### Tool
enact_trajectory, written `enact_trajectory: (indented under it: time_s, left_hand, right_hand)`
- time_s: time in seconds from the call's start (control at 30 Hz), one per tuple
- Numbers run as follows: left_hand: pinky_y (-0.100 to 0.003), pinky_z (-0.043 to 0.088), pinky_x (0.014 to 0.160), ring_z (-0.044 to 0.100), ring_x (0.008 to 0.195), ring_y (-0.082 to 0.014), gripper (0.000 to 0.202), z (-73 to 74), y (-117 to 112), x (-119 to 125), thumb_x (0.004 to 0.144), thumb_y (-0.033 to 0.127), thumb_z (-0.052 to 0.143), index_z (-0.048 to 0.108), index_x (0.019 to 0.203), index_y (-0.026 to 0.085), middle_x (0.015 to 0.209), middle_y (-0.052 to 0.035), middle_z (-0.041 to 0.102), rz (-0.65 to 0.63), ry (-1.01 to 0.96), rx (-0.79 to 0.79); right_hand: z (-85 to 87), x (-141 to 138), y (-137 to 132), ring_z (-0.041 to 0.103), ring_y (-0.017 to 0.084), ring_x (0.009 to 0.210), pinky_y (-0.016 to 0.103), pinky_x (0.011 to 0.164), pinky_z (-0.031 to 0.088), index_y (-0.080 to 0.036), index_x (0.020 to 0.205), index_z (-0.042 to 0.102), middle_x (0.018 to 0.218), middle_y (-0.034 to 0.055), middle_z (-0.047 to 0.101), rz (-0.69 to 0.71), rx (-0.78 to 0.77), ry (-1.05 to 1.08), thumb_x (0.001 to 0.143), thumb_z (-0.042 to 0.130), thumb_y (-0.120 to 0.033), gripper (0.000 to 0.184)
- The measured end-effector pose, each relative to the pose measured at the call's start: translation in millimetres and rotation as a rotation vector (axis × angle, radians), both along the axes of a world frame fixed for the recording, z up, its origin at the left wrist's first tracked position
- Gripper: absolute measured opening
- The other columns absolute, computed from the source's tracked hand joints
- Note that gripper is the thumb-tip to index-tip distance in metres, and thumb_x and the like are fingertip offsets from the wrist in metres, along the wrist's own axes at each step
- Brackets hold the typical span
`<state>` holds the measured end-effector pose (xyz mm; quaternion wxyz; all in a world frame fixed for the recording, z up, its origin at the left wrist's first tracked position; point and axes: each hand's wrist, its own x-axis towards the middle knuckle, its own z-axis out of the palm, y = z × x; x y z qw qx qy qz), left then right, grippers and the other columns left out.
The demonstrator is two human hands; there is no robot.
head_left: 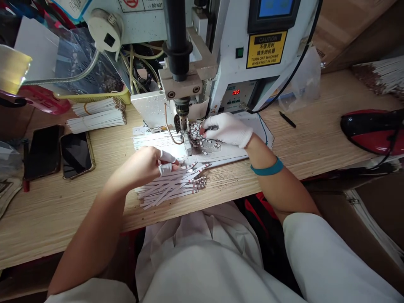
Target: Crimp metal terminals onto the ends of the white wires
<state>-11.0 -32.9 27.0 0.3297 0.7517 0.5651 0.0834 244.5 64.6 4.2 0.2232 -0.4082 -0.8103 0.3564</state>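
My left hand [158,162], with white covers on some fingers, is closed in a pinch at the upper edge of a pile of thin white strips [167,189]. One strip's end sticks out at its fingertips. My right hand [229,129], in a white glove with bare fingertips, reaches into a heap of small metal-and-white pieces [197,131] on the machine's white plate [236,145]. Its thumb and fingers are drawn together; whatever lies between them is too small to make out. The machine's press head [182,111] stands between the two hands, above a small metal block [188,148].
Bundled white strips [97,121] lie at left beside two phones [77,153]. A yellow basket [121,97] stands behind. A lamp's flexible neck [72,79] crosses the left side. On the right are a black pen [287,119] and a red-and-black iron [369,130].
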Motion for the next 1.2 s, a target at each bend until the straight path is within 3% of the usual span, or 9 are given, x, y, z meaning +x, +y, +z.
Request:
enact_trajectory:
  time_s: [0.13,0.23,0.33,0.53,0.6,0.7,0.87,0.97,1.2]
  left_hand:
    - [-0.029,0.046,0.065,0.060,0.072,-0.0204,0.033,-15.9,2.8,5.0,0.076,0.039,0.059,0.072,0.098,0.020,0.088,-0.0079,0.068,-0.035,0.199,0.190]
    - [-0.030,0.047,0.069,0.061,0.076,-0.0217,0.029,-26.9,10.6,7.2,0.078,0.035,0.054,0.070,0.092,0.016,0.092,-0.0107,0.067,-0.051,0.217,0.240]
    - [-0.032,0.047,0.073,0.063,0.078,-0.0238,0.023,-32.6,18.7,7.0,0.076,0.026,0.050,0.070,0.080,0.014,0.086,-0.0118,0.070,0.047,0.203,0.295]
    - [-0.026,0.043,0.063,0.064,0.071,-0.0198,0.015,-30.8,23.9,4.3,0.066,0.019,0.054,0.067,0.074,0.016,0.074,-0.0050,0.072,0.206,0.023,0.208]
    - [-0.025,0.042,0.062,0.063,0.071,-0.0196,0.015,-28.5,23.4,4.5,0.067,0.021,0.055,0.067,0.073,0.016,0.074,-0.0051,0.072,0.213,0.028,0.214]
    - [-0.026,0.041,0.061,0.062,0.070,-0.0195,0.017,-25.6,22.8,4.7,0.070,0.026,0.057,0.070,0.077,0.016,0.076,-0.0054,0.072,0.214,0.037,0.212]
    - [-0.025,0.042,0.062,0.062,0.070,-0.0182,0.020,-22.9,23.2,2.3,0.075,0.028,0.056,0.070,0.082,0.017,0.076,-0.0045,0.072,0.225,0.016,0.236]
    - [-0.025,0.044,0.066,0.064,0.076,-0.0186,0.019,-20.5,23.1,2.4,0.074,0.023,0.054,0.070,0.082,0.016,0.080,-0.0042,0.073,0.235,-0.017,0.248]
    - [-0.024,0.048,0.070,0.066,0.081,-0.0187,0.021,-16.3,22.9,7.0,0.068,0.021,0.065,0.073,0.087,0.017,0.083,-0.0026,0.074,0.331,-0.065,0.247]
  right_hand:
    - [-8.3,-7.0,-2.9,0.063,0.019,0.087,0.030,0.081,0.044,-0.018,0.085,0.074,0.089,0.0030,0.071,0.100,0.019,-0.084,0.075,0.064,-0.017,0.014]
    - [-14.7,-10.7,-1.6,0.062,0.019,0.087,0.030,0.079,0.043,-0.017,0.085,0.073,0.090,0.0032,0.070,0.151,0.087,-0.146,0.074,0.064,-0.018,0.014]
    - [-18.4,-12.2,0.6,0.060,0.018,0.084,0.029,0.076,0.042,-0.016,0.082,0.071,0.088,0.0040,0.068,0.175,0.147,-0.194,0.075,0.061,-0.018,0.012]
    - [-12.8,-17.2,-5.5,0.057,0.019,0.079,0.032,0.073,0.041,-0.015,0.075,0.068,0.085,0.0061,0.065,0.101,0.215,-0.242,0.075,0.060,-0.016,0.008]
    - [-10.0,-19.1,-8.3,0.058,0.019,0.078,0.031,0.071,0.042,-0.015,0.076,0.067,0.082,0.0047,0.065,0.015,0.149,-0.139,0.075,0.063,-0.018,0.005]
    - [-9.4,-21.8,-10.1,0.057,0.015,0.066,0.028,0.058,0.044,-0.015,0.078,0.065,0.072,0.0029,0.063,-0.081,-0.083,0.057,0.076,0.066,-0.021,0.007]
    - [-13.3,-27.7,-12.5,0.057,0.010,0.054,0.024,0.046,0.049,-0.013,0.082,0.061,0.074,0.0026,0.059,-0.068,-0.499,0.426,0.076,0.066,-0.013,0.008]
    - [-12.0,-31.6,-17.4,0.057,0.008,0.053,0.022,0.045,0.051,-0.012,0.083,0.059,0.076,0.0021,0.060,-0.049,-0.607,0.541,0.074,0.067,-0.009,0.012]
    - [-8.3,-38.0,-25.1,0.046,0.002,0.042,0.015,0.030,0.035,-0.012,0.080,0.057,0.074,0.0006,0.058,-0.064,-0.672,0.525,0.078,0.060,-0.003,0.010]
